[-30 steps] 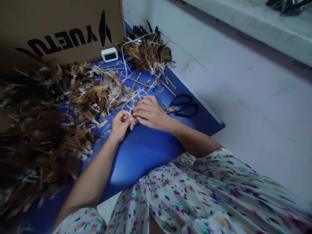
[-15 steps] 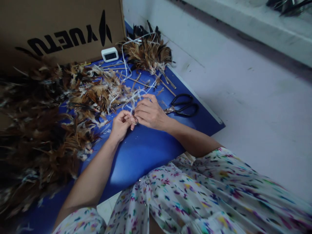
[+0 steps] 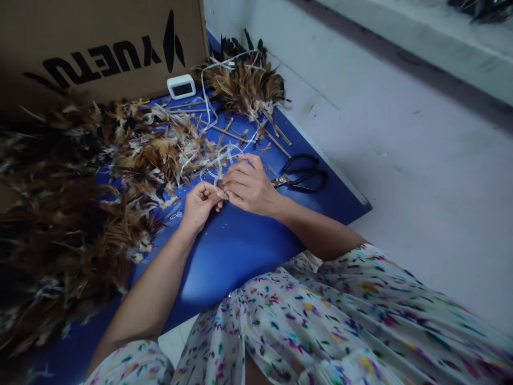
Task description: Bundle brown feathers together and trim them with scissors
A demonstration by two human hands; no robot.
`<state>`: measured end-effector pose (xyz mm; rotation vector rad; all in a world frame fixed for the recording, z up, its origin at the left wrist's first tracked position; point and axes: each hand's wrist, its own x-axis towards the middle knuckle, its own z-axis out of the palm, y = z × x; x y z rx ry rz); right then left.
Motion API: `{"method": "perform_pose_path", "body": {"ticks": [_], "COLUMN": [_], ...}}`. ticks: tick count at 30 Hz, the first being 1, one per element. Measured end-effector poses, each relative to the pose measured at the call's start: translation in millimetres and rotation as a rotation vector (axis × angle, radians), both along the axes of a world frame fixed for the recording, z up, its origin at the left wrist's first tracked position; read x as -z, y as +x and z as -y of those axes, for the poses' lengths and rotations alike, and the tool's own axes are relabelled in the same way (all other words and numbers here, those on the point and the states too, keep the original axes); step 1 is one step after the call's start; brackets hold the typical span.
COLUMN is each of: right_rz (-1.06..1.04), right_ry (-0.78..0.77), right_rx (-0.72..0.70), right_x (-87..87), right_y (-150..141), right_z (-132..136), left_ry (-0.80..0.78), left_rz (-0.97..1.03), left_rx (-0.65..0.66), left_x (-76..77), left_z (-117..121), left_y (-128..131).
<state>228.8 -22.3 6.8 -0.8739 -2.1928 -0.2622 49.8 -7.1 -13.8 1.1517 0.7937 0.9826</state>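
My left hand (image 3: 199, 207) and my right hand (image 3: 251, 186) meet over the blue table, fingertips together in a pinch. A pale, translucent strip (image 3: 220, 166) runs up from between the fingers and loops onto the table behind them. My left fingers are closed on this strip. What my right fingertips pinch, perhaps the strip's end or a small dark piece, is mostly hidden. Just right of my right hand lie scissors (image 3: 302, 174) with black handles, their blades partly behind the hand. Brown feathers (image 3: 156, 155) are spread loosely to the left of both hands.
A large pile of brown and dark feathers (image 3: 72, 230) covers the table's left side. Behind stand a cardboard box (image 3: 120, 27) and a small white digital clock (image 3: 181, 87). A feather bundle (image 3: 244, 80), thin sticks (image 3: 276, 141) and a wall (image 3: 420, 144) lie beyond and to the right.
Both hands stay pinched together in nearly the same place, with only slight finger movement. The whole view has shifted a little.
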Motion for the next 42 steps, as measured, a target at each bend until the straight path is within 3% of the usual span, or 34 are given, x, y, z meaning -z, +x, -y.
{"method": "perform_pose_path", "body": {"ticks": [10,16,25,31,42], "right_rz": [0.129,0.061,-0.259,-0.262,-0.26], "right_ry": [0.117,-0.003,-0.258,-0.374,-0.494], "right_rx": [-0.025,-0.071,0.029,0.009,0.064], "right_x": [-5.1,2.9,11.3,12.3,14.4], "right_y": [-2,-1,-2,-3,-7], "right_z": [3,2,-3,-1,-1], "left_ry": [-0.178,-0.181,0.033,0.179,0.297], "left_rz": [0.06,0.052,0.007,-0.102,-0.217], "left_rx": [-0.061,-0.095,-0.095,-0.108,-0.214], "left_x": [-4.8,-4.3,-1.9,1.6,3.2], "left_z": [0,-2,-1,-1,5], "left_y": [2,3,0,-2,1]}}
